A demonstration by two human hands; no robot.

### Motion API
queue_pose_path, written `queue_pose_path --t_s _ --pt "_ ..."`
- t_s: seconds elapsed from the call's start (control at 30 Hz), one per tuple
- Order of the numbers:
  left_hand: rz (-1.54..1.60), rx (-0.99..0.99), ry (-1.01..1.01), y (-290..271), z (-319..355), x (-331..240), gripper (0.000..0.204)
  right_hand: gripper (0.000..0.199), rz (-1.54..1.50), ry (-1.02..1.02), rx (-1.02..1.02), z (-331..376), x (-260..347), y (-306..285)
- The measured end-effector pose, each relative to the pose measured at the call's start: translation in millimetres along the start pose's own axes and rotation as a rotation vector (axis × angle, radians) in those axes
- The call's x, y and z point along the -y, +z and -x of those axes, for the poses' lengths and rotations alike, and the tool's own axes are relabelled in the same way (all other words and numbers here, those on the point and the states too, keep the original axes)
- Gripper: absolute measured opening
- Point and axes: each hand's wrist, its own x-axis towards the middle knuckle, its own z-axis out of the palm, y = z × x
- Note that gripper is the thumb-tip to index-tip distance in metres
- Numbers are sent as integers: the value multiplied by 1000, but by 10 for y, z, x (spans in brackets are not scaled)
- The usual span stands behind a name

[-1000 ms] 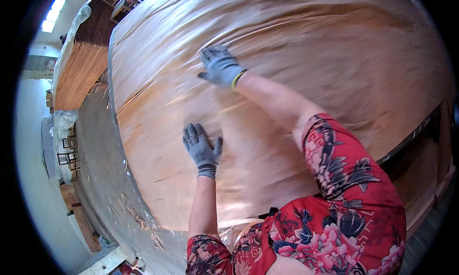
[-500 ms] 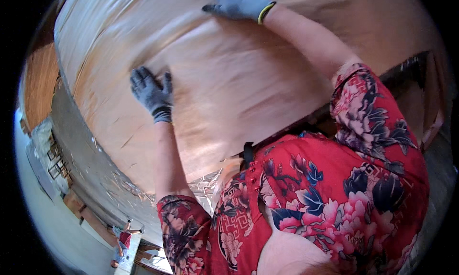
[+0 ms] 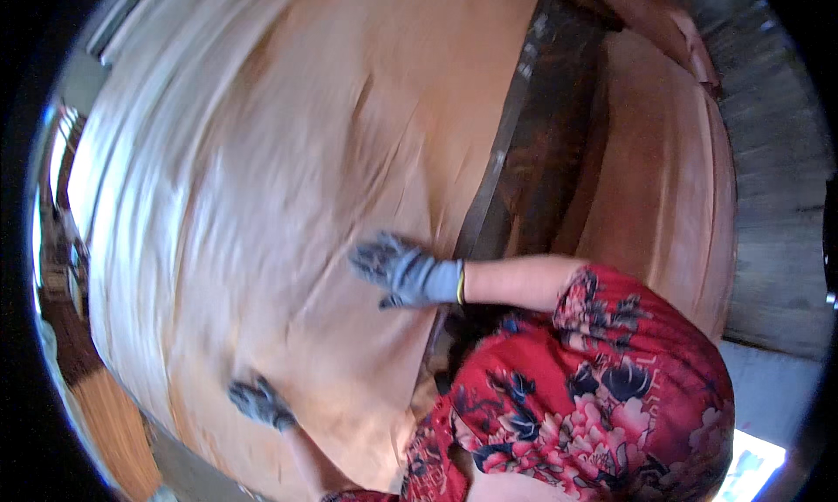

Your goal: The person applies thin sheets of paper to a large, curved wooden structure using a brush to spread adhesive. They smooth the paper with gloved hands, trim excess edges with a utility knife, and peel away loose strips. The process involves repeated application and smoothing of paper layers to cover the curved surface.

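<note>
A broad stack of thin, wavy reddish-brown sheets (image 3: 332, 135), which look like wood veneer, fills the middle of the head view. On its top sheet, near the front left, rests my left hand (image 3: 260, 402) in a grey knit glove with darker fingers, spread flat. Farther right, my right hand (image 3: 401, 271), gloved alike with a yellow-edged cuff, lies palm down with its fingers stretched out, slightly blurred. Neither hand grips anything. Fine creases run across the sheet around both hands.
Beyond a dark gap (image 3: 559, 127) on the right stands a second stack of brown sheets (image 3: 663, 179). Grey flooring (image 3: 777, 205) stretches along the far right. At the lower left is another pile of orange-brown sheets (image 3: 113, 432).
My view has swung round to the right, bringing the dark gap and second stack into fuller sight. My right hand has drawn back from its far reach, closer to my body.
</note>
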Motion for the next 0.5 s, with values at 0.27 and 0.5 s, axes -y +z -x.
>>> queue_pose_path --t_s 0.27,0.5 --pt "-130 130 -193 -288 -406 26 68 73 76 -74 -127 -453 -62 161" --pt "171 199 -42 -206 1286 -740 70 70 159 67 228 -964 -62 431"
